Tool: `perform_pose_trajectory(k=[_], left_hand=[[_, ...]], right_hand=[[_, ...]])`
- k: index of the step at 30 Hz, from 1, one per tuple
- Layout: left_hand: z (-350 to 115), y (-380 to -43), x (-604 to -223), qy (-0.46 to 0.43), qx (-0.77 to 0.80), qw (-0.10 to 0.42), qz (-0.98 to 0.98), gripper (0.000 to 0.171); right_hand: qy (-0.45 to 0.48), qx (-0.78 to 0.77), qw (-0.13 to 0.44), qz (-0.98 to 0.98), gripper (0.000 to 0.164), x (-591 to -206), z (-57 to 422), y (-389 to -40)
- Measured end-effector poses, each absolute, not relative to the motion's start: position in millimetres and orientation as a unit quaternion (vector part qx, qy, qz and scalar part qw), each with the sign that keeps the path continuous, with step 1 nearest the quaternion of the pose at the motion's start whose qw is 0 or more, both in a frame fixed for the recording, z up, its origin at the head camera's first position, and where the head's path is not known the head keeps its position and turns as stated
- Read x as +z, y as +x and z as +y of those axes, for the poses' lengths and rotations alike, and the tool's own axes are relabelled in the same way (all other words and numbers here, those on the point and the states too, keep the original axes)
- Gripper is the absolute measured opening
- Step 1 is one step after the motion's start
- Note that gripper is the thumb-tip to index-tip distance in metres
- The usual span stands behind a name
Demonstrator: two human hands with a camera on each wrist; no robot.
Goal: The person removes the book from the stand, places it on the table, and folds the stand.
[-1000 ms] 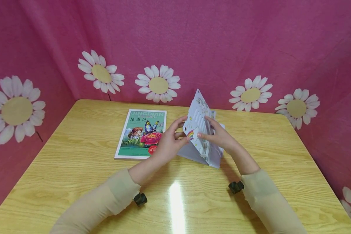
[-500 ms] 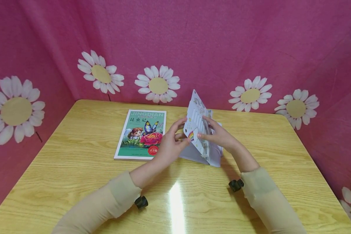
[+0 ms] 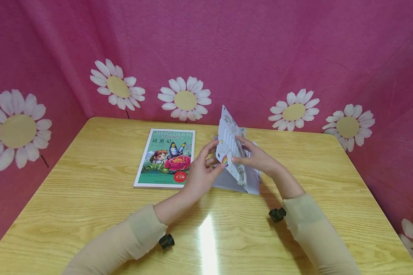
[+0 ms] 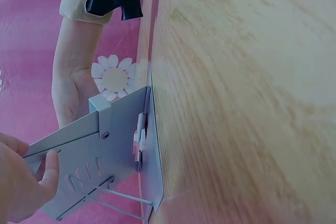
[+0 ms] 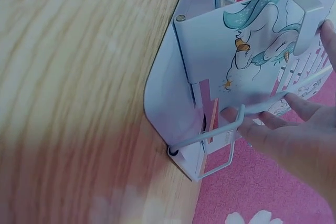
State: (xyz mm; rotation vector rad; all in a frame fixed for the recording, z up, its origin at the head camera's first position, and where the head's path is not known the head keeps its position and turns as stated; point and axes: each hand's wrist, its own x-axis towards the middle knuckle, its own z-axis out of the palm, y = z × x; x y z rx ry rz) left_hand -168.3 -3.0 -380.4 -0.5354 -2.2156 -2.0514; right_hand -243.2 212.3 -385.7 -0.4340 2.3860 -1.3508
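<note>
Your head view high, facing forward and down over the counter (image 3: 72,191), your wrist views close, rolled sideways, sharing the unicorn-print bookstand (image 5: 210,56) from opposite faces

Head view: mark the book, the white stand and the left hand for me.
Book (image 3: 163,158), head view: on its front cover.
White stand (image 3: 229,146), head view: on its slotted panel.
Left hand (image 3: 199,173), head view: on the back of the hand.

2 sleeved arms (image 3: 113,240) reach forward, the left grip (image 3: 202,168) pinching, the right grip (image 3: 258,157) with fingers (image 5: 302,108) spread.
</note>
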Motion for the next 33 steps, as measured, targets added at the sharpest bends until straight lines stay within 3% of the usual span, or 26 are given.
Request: perform_pose_trajectory(k=[10, 23, 33], left_hand=[[-7, -148, -350, -0.165, -0.666, 0.022, -0.727, 0.061], [-7, -158, -366, -0.171, -0.669, 0.037, -0.723, 0.062], [-9, -167, -378, -0.164, -0.668, 0.051, -0.724, 0.058]], right_hand=[[-0.161, -0.485, 0.201, 0.836, 0.085, -387, 212, -248], [-0.165, -0.490, 0.214, 0.829, 0.084, -386, 210, -252], [-0.172, -0.472, 0.155, 0.850, 0.081, -389, 208, -237]])
